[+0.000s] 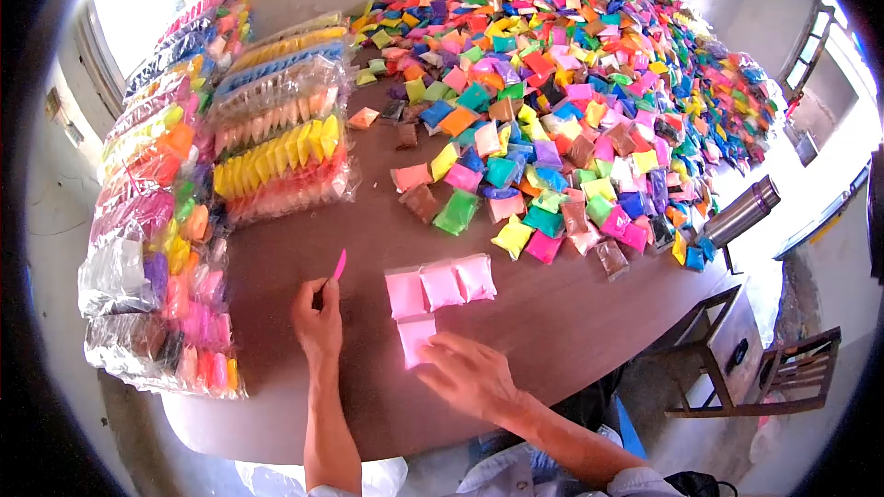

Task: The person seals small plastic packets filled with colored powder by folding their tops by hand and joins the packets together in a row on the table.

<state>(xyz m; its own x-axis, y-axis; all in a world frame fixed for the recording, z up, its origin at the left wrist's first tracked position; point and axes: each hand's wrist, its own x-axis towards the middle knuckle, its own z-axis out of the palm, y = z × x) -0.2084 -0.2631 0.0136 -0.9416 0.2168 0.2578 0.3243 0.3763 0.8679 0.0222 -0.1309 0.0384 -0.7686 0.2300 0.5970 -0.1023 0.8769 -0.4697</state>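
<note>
My left hand [318,317] is closed in a pinch round a slim pink pointed piece [341,264] that sticks up past the fingertips. Something small and dark also shows between thumb and fingers, too small to name. On the brown table [285,248], three pink packets [442,285] lie side by side in a row. A fourth pink packet [416,336] lies just below the row's left end. Over its right edge is my right hand [468,375], fingers apart and bent, fingertips touching the packet; the hand hides part of it.
A large heap of small colourful packets [552,129] covers the back and right of the table. Clear bags of sorted packets [281,147] stand at the back left, with another stacked row [152,221] along the left edge. A metal flask [744,210] and wooden chair [799,370] are at right.
</note>
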